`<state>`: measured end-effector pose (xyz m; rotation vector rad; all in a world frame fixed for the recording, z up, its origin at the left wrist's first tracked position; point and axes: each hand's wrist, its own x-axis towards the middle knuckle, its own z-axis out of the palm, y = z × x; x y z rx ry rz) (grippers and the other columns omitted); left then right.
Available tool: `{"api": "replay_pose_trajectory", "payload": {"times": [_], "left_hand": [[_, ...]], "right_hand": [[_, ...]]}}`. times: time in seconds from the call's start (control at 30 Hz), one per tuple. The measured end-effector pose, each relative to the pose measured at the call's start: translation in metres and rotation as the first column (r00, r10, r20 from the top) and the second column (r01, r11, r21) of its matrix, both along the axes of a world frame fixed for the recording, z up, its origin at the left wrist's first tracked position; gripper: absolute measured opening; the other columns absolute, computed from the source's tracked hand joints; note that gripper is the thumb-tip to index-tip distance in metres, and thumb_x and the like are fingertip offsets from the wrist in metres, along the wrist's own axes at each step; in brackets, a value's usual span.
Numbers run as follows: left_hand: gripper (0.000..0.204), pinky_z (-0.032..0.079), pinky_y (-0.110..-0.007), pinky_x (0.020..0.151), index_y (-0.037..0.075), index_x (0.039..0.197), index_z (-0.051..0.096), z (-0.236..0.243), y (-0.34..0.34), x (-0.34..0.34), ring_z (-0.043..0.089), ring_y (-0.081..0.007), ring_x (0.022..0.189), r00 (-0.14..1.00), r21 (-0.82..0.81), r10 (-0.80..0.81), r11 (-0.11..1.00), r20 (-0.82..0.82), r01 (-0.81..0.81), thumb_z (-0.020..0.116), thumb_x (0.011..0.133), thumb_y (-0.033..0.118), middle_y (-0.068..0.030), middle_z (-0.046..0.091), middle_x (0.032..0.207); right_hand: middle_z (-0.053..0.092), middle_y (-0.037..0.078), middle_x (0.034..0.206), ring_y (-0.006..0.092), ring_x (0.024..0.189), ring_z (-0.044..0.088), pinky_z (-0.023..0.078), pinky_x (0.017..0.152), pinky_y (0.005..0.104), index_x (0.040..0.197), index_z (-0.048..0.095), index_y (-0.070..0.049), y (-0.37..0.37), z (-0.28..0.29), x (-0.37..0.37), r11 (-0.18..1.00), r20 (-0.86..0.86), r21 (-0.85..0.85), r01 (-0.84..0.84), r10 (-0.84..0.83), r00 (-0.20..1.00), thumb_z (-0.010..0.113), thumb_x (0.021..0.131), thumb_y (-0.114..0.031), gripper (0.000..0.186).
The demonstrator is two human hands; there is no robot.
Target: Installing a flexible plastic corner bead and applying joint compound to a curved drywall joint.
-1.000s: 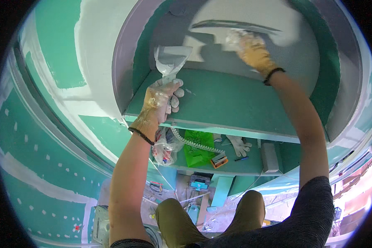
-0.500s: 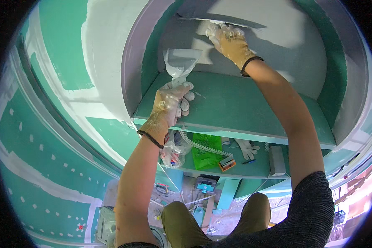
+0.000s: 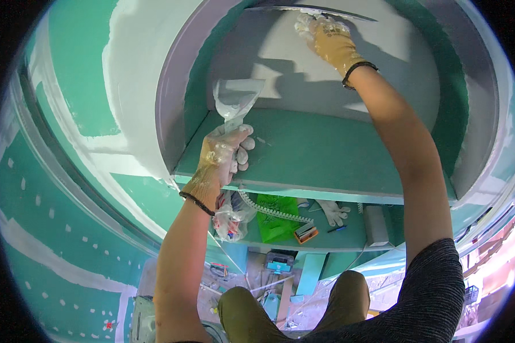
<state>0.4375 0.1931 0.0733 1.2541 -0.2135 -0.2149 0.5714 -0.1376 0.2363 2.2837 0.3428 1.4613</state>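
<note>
My left hand (image 3: pixel 226 151), in a plaster-smeared yellow work glove, is closed round the handle of a small putty knife (image 3: pixel 237 97). The flared blade points up in front of the niche's left part, with whitish filler on it. High on the grey back wall (image 3: pixel 326 91) of the niche, my gloved right hand (image 3: pixel 329 43) grips a wide filling knife (image 3: pixel 352 14). Its long thin blade lies crosswise at the wall, with white filler along its middle. My fingers hide its handle.
A green shelf (image 3: pixel 309 137) forms the niche's floor. On the lower shelf are a bright green bag (image 3: pixel 277 217), a clear plastic bag (image 3: pixel 234 217), a spare glove (image 3: pixel 333 211), a blue pen (image 3: pixel 337 228) and a grey block (image 3: pixel 376 226). Below, a toolbox (image 3: pixel 279 262) stands near my knees.
My right hand has moved the wide filling knife higher up the back wall. The whole view has shifted a little. My left hand still holds the small putty knife upright.
</note>
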Motion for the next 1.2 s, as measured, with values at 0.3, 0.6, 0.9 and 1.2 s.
{"api": "replay_pose_trajectory", "payload": {"times": [0.3, 0.6, 0.9, 1.2], "left_hand": [[0.025, 0.04, -0.027, 0.044, 0.008, 0.104, 0.068, 0.0, -0.001, -0.001, 0.05, -0.0092, 0.049, 1.0, 0.002, 0.021, 1.0, 0.003, -0.021, 0.076, 0.09, 0.027, -0.003, 0.065, 0.08], [0.029, 0.042, -0.028, 0.044, 0.007, 0.107, 0.068, 0.0, -0.001, -0.002, 0.05, -0.0086, 0.049, 0.998, 0.044, 0.049, 0.998, 0.04, -0.051, 0.075, 0.091, 0.03, -0.0029, 0.066, 0.079], [0.03, 0.044, -0.029, 0.046, 0.006, 0.109, 0.068, -0.004, 0.0, -0.003, 0.052, -0.0092, 0.051, 0.999, 0.026, 0.026, 0.999, 0.042, -0.027, 0.076, 0.091, 0.029, -0.0031, 0.066, 0.08], [0.026, 0.044, -0.028, 0.045, 0.006, 0.107, 0.068, -0.008, -0.001, 0.004, 0.053, -0.0108, 0.052, 0.999, -0.01, -0.008, 1.0, 0.052, 0.009, 0.074, 0.091, 0.026, -0.0038, 0.067, 0.081]], "right_hand": [[0.063, 0.022, 0.135, 0.0406, 0.124, 0.06, 0.045, 0.107, 0.049, 0.139, 0.061, -0.012, -0.047, 0.054, -0.038, 0.981, -0.096, 0.173, 0.086, -0.07, 0.993, 0.061, 0.094, -0.047, 0.057], [0.062, 0.021, 0.137, 0.0401, 0.126, 0.059, 0.046, 0.107, 0.0489, 0.141, 0.058, -0.01, -0.101, 0.062, -0.064, 0.976, -0.026, 0.203, 0.084, -0.08, 0.996, 0.059, 0.097, -0.049, 0.059], [0.062, 0.022, 0.138, 0.0395, 0.13, 0.057, 0.043, 0.109, 0.0491, 0.147, 0.053, -0.016, -0.119, 0.003, -0.096, 0.921, 0.167, 0.368, 0.126, -0.199, 0.966, 0.056, 0.098, -0.048, 0.058], [0.072, 0.019, 0.114, 0.0324, 0.107, 0.07, 0.055, 0.097, 0.0364, 0.127, 0.065, -0.008, -0.006, -0.021, -0.254, 0.497, -0.265, 0.868, -0.013, 0.485, 0.833, 0.073, 0.092, -0.038, 0.047]]}}
